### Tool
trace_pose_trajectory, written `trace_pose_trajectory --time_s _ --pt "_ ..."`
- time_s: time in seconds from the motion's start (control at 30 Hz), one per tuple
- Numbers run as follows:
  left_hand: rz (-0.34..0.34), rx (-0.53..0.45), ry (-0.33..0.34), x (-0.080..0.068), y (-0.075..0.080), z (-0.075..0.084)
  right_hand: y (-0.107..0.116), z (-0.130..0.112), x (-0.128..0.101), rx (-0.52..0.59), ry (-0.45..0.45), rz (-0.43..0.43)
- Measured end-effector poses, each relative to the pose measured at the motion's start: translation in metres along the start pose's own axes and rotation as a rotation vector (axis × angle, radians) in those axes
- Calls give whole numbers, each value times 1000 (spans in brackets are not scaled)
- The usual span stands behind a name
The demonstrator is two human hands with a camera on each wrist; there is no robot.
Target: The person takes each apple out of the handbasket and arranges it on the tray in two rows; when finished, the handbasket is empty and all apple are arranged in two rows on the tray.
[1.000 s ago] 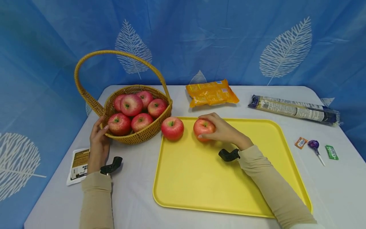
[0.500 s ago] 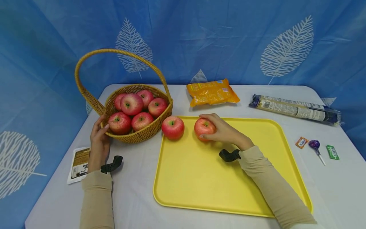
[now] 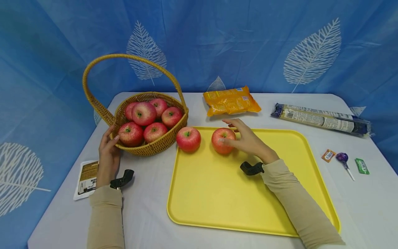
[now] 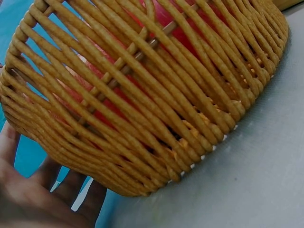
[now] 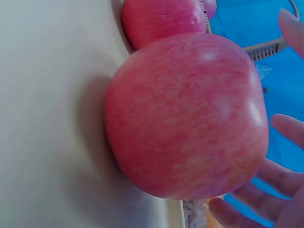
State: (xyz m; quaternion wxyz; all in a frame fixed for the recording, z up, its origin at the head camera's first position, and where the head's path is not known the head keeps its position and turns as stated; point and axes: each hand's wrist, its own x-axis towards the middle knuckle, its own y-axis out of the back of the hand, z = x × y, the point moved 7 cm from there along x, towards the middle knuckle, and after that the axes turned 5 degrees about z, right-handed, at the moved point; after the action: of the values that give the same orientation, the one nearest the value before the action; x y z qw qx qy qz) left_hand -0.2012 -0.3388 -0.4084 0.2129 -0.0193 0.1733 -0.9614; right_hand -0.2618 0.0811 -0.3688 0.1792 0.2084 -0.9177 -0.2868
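Note:
A wicker basket (image 3: pixel 161 140) with a tall arched handle holds several red apples (image 3: pixel 144 113). My left hand (image 3: pixel 107 152) holds its near left side, the thumb at the rim and the fingers along the outer wall; the left wrist view shows these fingers (image 4: pixel 71 185) partly behind the weave. On the yellow tray (image 3: pixel 217 193), one red apple (image 3: pixel 188 139) sits at the far left corner. A second apple (image 3: pixel 221 143) stands right of it, near the back edge. Around this second apple my right hand (image 3: pixel 247 140) is spread, its fingers (image 5: pixel 280 178) loosely apart and parted from the skin.
An orange snack bag (image 3: pixel 231 101) lies behind the tray. A long wrapped packet (image 3: pixel 320 119) is at the back right. Right of the tray are an orange candy (image 3: pixel 328 155), a lollipop (image 3: pixel 342 159) and a green candy (image 3: pixel 361 166). A flat pouch (image 3: pixel 87 180) lies beside my left forearm.
My right hand has loosened from the second apple, its fingers spreading and drawing slightly back to the right. The apple stays on the tray. My left hand keeps its place on the basket.

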Motion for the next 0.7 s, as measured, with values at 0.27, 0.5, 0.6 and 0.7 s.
trace_pose_trajectory --time_s 0.27,0.5,0.6,0.7 --pt "6 11 13 0 1 0 12 -11 0 9 64 143" --pt "14 23 3 0 2 1 12 -32 5 39 137 247" --pt "13 16 2 1 2 0 7 -43 9 64 165 261" --pt "9 19 5 1 1 -1 -1 -55 14 76 195 253"
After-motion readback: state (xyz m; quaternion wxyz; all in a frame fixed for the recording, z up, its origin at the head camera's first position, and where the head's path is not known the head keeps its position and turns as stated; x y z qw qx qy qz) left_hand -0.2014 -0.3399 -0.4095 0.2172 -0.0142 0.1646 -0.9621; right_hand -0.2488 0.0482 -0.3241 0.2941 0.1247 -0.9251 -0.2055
